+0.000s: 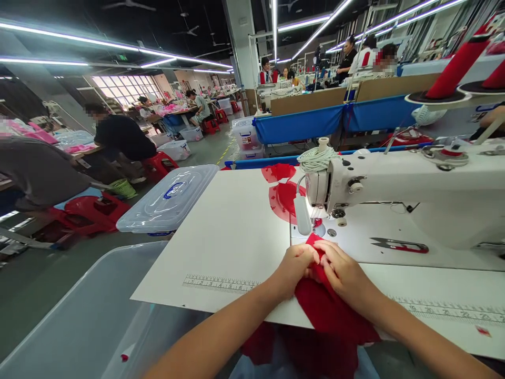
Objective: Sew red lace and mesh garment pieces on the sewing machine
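A piece of red fabric [331, 305] runs from the needle area of a white sewing machine [394, 179], over the table's front edge and down to the lap. My left hand [298, 266] pinches its near part just in front of the presser foot. Close beside it, my right hand [341, 268] grips the same cloth, fingers bent over it. The two hands almost touch, and some fingertips are hidden in the folds. Behind the needle, translucent red pieces [282, 200] lie on the white table [232, 226].
Thread snips [400, 245] lie on the machine bed at right. A printed ruler [221, 284] follows the table's front edge. An open plastic bin [98, 300] and a lidded box [169, 197] stand at left. Red thread cones [453, 73] rise at upper right. Several people sit at other tables.
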The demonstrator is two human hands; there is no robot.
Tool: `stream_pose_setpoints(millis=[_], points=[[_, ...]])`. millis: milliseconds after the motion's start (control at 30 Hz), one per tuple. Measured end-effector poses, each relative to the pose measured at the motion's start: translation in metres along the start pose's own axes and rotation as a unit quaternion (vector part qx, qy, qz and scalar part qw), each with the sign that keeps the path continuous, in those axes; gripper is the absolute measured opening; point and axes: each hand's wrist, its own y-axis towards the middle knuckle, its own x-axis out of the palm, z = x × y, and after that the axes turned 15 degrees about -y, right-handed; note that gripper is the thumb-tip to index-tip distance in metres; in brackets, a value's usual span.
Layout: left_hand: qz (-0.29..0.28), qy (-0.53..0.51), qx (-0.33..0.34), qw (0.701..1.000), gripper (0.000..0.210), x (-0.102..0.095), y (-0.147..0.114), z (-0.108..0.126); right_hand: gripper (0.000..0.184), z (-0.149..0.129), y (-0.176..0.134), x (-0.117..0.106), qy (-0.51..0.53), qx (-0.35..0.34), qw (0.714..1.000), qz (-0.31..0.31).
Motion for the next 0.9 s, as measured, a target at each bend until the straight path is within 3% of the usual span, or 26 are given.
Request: stream_pose_setpoints(millis=[100, 233, 367, 467, 533, 633, 700, 800, 900], points=[[0.005, 0.039, 0.009, 0.999, 0.033, -0.004, -0.002, 0.009, 0.035, 0.011, 0.0, 0.002, -0.04, -0.05, 0.998, -0.016], [0.069, 0.169, 0.065, 0.981, 0.046, -0.018, 0.004, 0.015, 0.042, 0.027, 0.004, -0.005, -0.137, -0.135, 0.98, -0.054], [0.101, 0.328, 0.106, 0.933, 0.04, -0.032, 0.016, 0.02, 0.04, 0.037, 0.011, -0.017, -0.156, -0.164, 0.967, -0.118], [0.11, 0.421, 0.145, 0.888, 0.033, -0.033, 0.02, 0.024, 0.036, 0.038, 0.013, -0.021, -0.141, -0.165, 0.971, -0.097], [0.092, 0.465, 0.177, 0.863, 0.024, -0.028, 0.02, 0.024, 0.035, 0.037, 0.014, -0.02, -0.128, -0.16, 0.976, -0.072], [-0.005, 0.519, 0.219, 0.826, 0.011, -0.021, 0.019, 0.017, 0.036, 0.038, 0.013, -0.017, -0.107, -0.16, 0.98, -0.056], [-0.061, 0.562, 0.267, 0.78, 0.015, -0.021, 0.02, 0.01, 0.04, 0.038, 0.013, -0.015, -0.099, -0.166, 0.98, -0.046], [-0.095, 0.606, 0.348, 0.709, 0.031, -0.025, 0.023, 0.0, 0.042, 0.039, 0.013, -0.015, -0.091, -0.174, 0.98, -0.031], [-0.101, 0.611, 0.403, 0.674, 0.032, -0.03, 0.024, -0.005, 0.041, 0.038, 0.015, -0.015, -0.072, -0.171, 0.982, -0.025]])
